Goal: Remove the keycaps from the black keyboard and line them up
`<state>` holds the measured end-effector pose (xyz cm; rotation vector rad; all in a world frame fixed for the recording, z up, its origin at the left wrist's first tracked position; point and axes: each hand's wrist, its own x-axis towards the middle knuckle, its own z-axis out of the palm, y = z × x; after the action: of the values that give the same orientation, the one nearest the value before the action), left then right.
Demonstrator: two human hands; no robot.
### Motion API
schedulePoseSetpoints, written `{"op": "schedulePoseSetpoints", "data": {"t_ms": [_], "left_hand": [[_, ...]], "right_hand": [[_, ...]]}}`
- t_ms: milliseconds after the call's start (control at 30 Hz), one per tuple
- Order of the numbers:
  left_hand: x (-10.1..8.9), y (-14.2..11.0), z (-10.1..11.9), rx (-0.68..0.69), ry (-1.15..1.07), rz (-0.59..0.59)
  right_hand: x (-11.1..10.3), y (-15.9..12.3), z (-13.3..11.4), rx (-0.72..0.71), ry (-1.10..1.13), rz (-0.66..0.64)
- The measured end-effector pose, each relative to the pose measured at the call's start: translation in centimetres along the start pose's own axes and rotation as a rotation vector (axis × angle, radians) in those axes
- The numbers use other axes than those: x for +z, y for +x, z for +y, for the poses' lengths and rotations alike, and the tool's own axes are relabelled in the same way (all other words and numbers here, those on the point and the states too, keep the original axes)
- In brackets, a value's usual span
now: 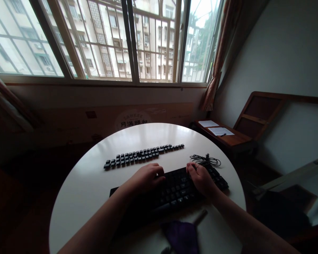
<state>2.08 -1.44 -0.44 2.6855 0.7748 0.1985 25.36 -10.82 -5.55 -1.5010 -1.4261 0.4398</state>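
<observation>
Over the keyboard (177, 185), left hand (149, 175) curls, right hand (201, 179) pinches (on anything? I can't tell); keep caps (140, 158) behind keyboard ordered.

Round white table (76, 201); black keyboard (176, 188); loose keycaps (140, 157) in rows beyond; coiled cable (208, 161); blurred purple item (182, 234).

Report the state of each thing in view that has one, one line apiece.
Keyboard: flat on the table, partly covered by the hands
Loose keycaps: off, laid out in rows
Cable: looped into a bundle
Left hand: fingers curled, over the keyboard
Right hand: fingers bent together; grip unclear
Right-hand curtain: gathered aside
Pen: lying down
</observation>
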Motion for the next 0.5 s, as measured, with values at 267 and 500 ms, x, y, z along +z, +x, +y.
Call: {"op": "schedulePoseSetpoints", "data": {"t_ms": [267, 500], "left_hand": [[0.1, 0.0, -0.2, 0.012, 0.001, 0.008], [0.2, -0.1, -0.3, 0.021, -0.012, 0.03]], "right_hand": [[0.2, -0.4, -0.6, -0.039, -0.133, -0.019], [0.8, -1.3, -0.6, -0.106, -0.348, -0.08]]}}
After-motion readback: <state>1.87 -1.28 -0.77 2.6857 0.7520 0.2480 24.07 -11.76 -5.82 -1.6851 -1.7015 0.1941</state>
